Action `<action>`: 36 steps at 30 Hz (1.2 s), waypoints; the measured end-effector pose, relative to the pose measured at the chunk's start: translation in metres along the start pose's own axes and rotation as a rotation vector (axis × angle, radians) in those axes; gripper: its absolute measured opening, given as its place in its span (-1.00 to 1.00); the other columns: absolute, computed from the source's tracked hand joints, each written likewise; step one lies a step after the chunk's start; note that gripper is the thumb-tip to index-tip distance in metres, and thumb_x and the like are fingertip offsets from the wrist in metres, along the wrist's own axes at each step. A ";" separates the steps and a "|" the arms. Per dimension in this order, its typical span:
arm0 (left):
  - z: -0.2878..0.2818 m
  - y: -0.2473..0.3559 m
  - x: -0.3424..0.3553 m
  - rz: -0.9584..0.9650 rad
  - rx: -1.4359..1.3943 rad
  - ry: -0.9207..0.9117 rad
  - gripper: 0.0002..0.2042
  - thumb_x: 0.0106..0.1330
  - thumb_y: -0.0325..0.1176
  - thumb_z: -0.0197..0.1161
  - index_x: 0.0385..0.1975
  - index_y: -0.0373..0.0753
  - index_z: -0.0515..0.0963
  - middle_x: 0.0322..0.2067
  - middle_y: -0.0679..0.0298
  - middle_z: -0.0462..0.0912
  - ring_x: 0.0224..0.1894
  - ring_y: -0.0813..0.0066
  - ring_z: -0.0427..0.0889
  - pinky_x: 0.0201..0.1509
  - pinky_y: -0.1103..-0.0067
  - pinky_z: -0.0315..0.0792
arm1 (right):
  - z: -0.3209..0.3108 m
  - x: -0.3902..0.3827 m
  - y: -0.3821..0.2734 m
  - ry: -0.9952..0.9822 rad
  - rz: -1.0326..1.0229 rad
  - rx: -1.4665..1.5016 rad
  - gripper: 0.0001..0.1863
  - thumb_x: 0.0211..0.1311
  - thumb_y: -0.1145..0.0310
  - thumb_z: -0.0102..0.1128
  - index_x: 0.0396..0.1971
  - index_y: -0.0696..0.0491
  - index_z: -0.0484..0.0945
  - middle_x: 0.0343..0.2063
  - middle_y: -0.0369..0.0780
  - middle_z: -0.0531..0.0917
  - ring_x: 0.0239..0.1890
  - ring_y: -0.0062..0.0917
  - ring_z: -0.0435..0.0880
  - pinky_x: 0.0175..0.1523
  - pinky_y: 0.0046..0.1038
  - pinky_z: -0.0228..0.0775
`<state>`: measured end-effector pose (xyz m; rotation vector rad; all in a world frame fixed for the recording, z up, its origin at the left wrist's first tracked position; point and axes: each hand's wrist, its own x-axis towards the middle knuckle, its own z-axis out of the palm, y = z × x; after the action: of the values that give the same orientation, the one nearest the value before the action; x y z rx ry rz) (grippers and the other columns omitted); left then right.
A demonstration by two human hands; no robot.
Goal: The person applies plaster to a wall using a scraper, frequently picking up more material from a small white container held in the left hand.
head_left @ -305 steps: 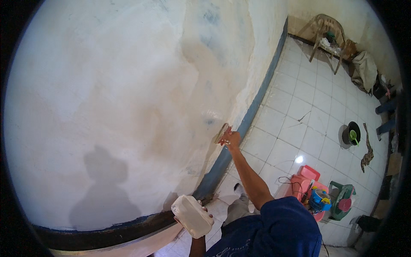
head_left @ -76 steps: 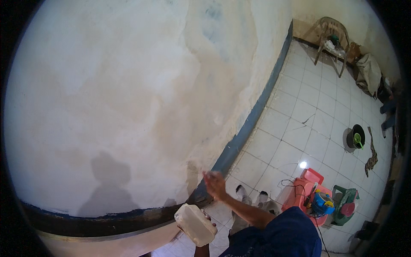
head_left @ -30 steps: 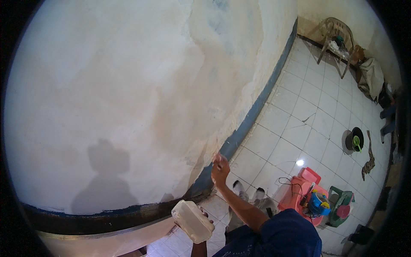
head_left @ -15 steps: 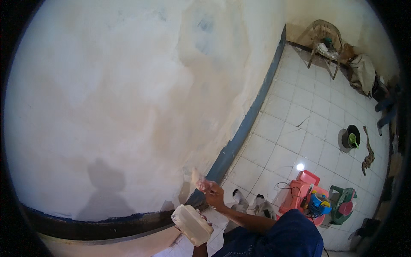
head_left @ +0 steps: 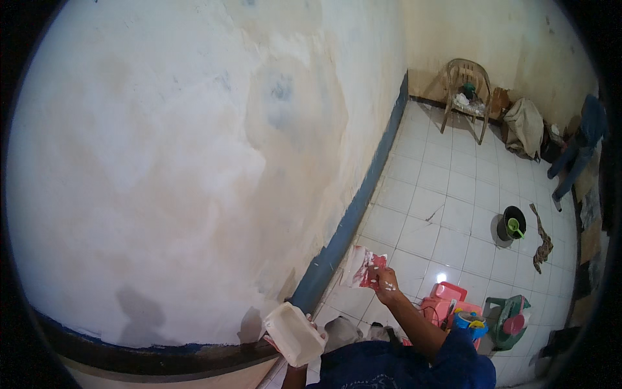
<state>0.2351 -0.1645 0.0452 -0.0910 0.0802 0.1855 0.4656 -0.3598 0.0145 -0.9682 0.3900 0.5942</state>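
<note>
My left hand (head_left: 317,329) holds a cream rectangular plastic tub (head_left: 295,334) from beneath and along its side, its hollow facing up; a pale smear coats the inside. In my right hand (head_left: 385,283) is a red putty spreader (head_left: 364,267), gripped between fingers and thumb and streaked with white putty. White spots also mark the back of that hand. The spreader is held over the tiled floor, apart from both the tub and the wall. On the left stands the wall (head_left: 194,168), patchy white and beige, with a blue painted band (head_left: 363,201) along its foot.
Close on my right are a pink plastic container (head_left: 447,292), a blue-and-yellow item (head_left: 471,323) and a green stool (head_left: 516,334). Farther off lie a black bucket (head_left: 502,228) with a green dipper, a twisted cloth (head_left: 543,249), a chair (head_left: 468,78), a sack (head_left: 523,126) and another person (head_left: 575,152).
My right hand with the spreader has swung away from the foot of the wall, right and upward. The tub has tipped so its inside shows more. My view has shifted.
</note>
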 end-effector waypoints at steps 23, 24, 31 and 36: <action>0.047 0.034 0.149 -0.087 0.523 0.077 0.05 -0.02 0.62 -0.12 0.39 -0.01 0.06 0.20 -0.11 0.31 0.16 -0.22 0.37 0.17 -0.21 0.22 | 0.335 0.111 -0.302 0.122 -1.566 -0.406 -0.89 0.19 0.47 0.19 -0.34 0.15 0.65 -0.52 -0.24 0.62 -0.46 -0.63 0.57 -0.32 -0.53 0.44; 0.047 0.032 0.153 -0.064 0.663 0.136 0.04 -0.02 0.62 -0.12 0.39 -0.01 0.06 0.20 -0.12 0.32 0.16 -0.22 0.38 0.16 -0.21 0.22 | 0.343 0.118 -0.315 0.176 -1.695 -0.412 -0.88 0.18 0.48 0.18 -0.33 0.13 0.67 -0.51 -0.23 0.62 -0.45 -0.63 0.59 -0.32 -0.51 0.43; -0.001 0.034 0.163 -0.033 0.065 -0.035 -0.02 0.03 0.52 0.03 0.40 0.03 0.07 0.27 -0.06 0.27 0.19 -0.19 0.37 0.14 -0.22 0.26 | 0.340 0.160 -0.380 0.115 -1.375 -0.379 -0.86 0.16 0.47 0.22 -0.32 0.20 0.64 -0.58 -0.14 0.66 -0.55 -0.47 0.63 -0.40 -0.45 0.44; 0.004 0.030 0.168 0.057 0.031 -0.072 0.01 0.00 0.61 -0.15 0.40 0.04 0.07 0.24 -0.09 0.30 0.14 -0.21 0.42 0.11 -0.23 0.28 | 0.359 0.176 -0.381 0.111 -1.560 -0.485 -0.85 0.10 0.53 0.24 -0.31 0.20 0.65 -0.50 -0.14 0.68 -0.47 -0.49 0.64 -0.30 -0.52 0.44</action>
<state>0.3944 -0.1047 0.0319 -0.0510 0.0135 0.2442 0.8585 -0.1645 0.3493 -1.4333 -0.4794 -0.8311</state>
